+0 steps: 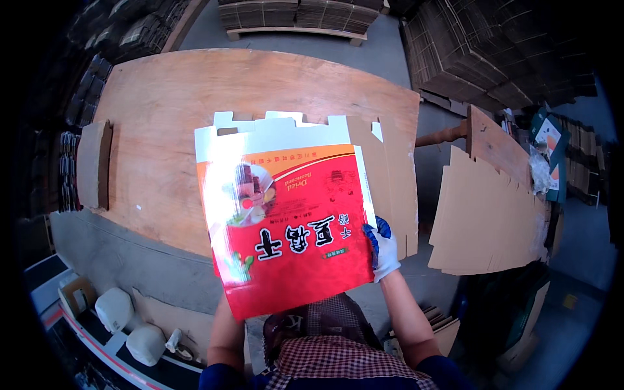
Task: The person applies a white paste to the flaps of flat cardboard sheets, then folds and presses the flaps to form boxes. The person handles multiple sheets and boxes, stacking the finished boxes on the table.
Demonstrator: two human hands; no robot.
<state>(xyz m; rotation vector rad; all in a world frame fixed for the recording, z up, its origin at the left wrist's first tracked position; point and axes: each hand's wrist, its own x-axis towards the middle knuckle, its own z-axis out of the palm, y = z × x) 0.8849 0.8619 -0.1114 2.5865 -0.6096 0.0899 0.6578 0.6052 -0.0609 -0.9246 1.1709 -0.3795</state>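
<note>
A flat printed carton [292, 273], red with an orange band, a food picture and white notched flaps along its far end, is held up in front of me over the near edge of the table. My right hand [383, 250], in a white and blue work glove, grips its right edge with the fingers closed. Up to the carton's lower left corner runs my left forearm [226, 335]; the left hand itself is hidden behind the carton. Plain brown cardboard [396, 188] lies on the table just right of the carton, partly covered by it.
The wooden table [260, 78] spreads out ahead, with a brown cardboard piece [95, 166] at its left edge. Flat brown cardboard sheets [484, 218] lie on a stand at the right. Bundled cardboard stacks [478, 52] rise at the far right, and a loaded pallet [296, 32] stands beyond the table.
</note>
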